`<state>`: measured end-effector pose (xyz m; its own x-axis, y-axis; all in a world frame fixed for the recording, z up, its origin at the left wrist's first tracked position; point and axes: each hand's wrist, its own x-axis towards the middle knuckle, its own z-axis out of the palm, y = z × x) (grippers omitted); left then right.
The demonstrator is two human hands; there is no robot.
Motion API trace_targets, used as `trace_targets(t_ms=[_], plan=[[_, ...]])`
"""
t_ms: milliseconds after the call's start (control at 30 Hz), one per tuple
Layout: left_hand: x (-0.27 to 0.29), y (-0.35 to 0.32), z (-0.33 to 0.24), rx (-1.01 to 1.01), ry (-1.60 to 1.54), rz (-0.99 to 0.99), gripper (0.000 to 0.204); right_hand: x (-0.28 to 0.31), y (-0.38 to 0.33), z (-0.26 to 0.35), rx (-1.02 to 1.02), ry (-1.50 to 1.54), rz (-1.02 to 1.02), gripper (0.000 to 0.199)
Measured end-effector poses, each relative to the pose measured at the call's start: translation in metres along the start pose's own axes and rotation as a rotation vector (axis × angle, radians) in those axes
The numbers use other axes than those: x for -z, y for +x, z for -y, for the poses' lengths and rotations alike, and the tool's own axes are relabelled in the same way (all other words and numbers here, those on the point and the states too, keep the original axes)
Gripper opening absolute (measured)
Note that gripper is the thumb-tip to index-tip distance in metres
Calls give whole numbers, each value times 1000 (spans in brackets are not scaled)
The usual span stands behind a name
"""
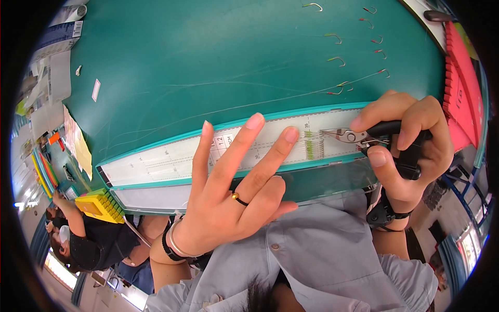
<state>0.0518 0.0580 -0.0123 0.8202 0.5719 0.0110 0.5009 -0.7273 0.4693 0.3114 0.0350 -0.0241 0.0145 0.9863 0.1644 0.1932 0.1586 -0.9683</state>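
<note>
A long teal-rimmed case (312, 167) lies across the near edge of the work surface, its transparent lid (327, 182) folded toward me. Inside is a white board (150, 161) with dashed lines. Toward its right end sits a tight row of small fish hooks (310, 148) with green bindings. My left hand (228, 192) rests over the board's middle, fingers spread, the index fingertip just left of that row. In my right hand (431, 125) are small pliers (351, 135) with black handles. Their narrow tips reach the row's upper right; whether they grip a hook is too small to tell.
Loose hooks with red bindings (383, 53) and green ones (337, 60) lie on the green tabletop (208, 52), with thin clear line trailing left. A red foam rack (460, 88) stands at right, a yellow one (101, 206) at left. Another person (99, 239) sits at far left.
</note>
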Motion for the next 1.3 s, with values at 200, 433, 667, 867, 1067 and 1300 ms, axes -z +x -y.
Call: trace_targets(t_ms=[200, 433, 667, 867, 1067, 1300], plan=[[22, 5, 13, 65, -350, -262, 40, 0, -4, 5, -11, 54, -24, 34], [56, 31, 27, 285, 267, -283, 25, 8, -9, 2, 29, 91, -181, 33], [42, 68, 12, 120, 263, -215, 25, 14, -9, 3, 83, 131, -377, 29], [22, 102, 7, -60, 217, -206, 27, 15, -12, 7, 17, 59, -424, 21], [13, 106, 4, -77, 260, -182, 26, 16, -12, 8, 4, 68, -406, 21], [5, 106, 2, -74, 264, -211, 29, 16, -12, 7, 10, 67, -414, 21]])
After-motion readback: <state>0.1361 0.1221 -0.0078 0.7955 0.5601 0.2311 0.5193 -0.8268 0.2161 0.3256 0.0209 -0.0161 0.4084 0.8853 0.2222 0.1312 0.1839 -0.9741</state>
